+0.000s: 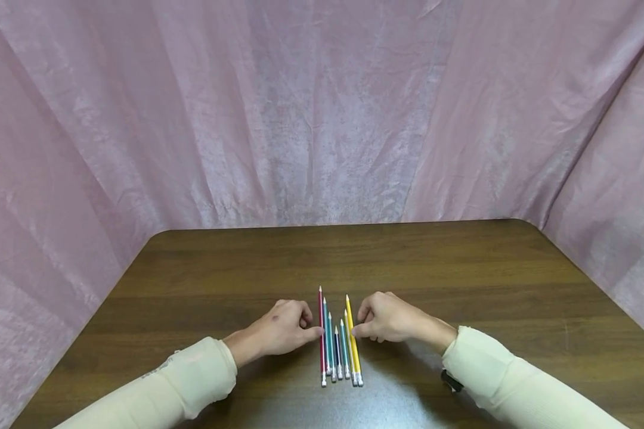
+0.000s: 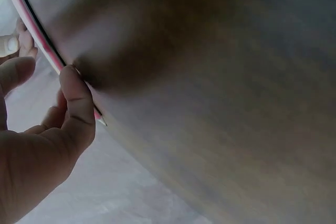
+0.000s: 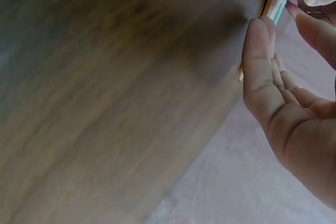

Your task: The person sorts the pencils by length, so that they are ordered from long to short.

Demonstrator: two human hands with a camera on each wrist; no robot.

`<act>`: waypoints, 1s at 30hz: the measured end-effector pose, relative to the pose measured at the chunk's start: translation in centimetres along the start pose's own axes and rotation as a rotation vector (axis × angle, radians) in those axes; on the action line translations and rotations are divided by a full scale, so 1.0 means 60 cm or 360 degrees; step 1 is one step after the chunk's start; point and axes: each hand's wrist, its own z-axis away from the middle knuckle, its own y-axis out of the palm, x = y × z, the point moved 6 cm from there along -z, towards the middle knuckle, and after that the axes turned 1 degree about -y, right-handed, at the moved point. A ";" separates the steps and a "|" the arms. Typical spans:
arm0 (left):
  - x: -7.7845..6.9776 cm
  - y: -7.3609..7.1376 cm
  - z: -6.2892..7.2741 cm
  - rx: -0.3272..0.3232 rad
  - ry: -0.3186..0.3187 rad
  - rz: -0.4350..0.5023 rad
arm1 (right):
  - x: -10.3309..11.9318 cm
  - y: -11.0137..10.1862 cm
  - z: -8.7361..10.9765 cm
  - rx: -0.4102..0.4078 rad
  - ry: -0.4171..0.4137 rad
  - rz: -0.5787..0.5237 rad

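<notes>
7 sharpened pencils point(image 1: 338, 357) lie side by side, tips pointing away from a person in cream sleeves point(image 1: 483, 366), on a dark brown wood-grain table point(image 1: 220, 274) before a draped pink velvety curtain point(image 1: 311, 107). The left hand point(image 1: 283, 330), fingers loosely bent and thumb parted from forefinger, touches the long red pencil point(image 1: 322, 357) at the row's left edge; the right hand point(image 1: 392, 319), similarly parted, touches the outer yellow pencil point(image 1: 356, 357). Between them lie 3 teal, 1 dark blue and 1 more yellow. Fingers hide part of the red shaft in the left wrist view; the right wrist view crops the pencils' eraser ends.
</notes>
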 end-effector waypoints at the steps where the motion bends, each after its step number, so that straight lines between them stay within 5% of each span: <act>1: -0.001 0.001 -0.001 -0.0004 0.0015 -0.0001 | -0.001 0.002 -0.001 0.0010 0.0020 -0.0013; 11: -0.008 0.006 -0.007 -0.0025 -0.0003 -0.0026 | -0.004 0.017 -0.015 -0.0001 0.0122 -0.0115; 18: -0.008 0.009 -0.014 -0.0001 -0.0103 -0.0087 | -0.003 0.024 -0.025 -0.0051 0.0242 -0.0056; 30: 0.006 0.022 -0.024 0.0129 -0.0380 0.0230 | -0.010 0.030 -0.039 -0.0036 0.0402 -0.0038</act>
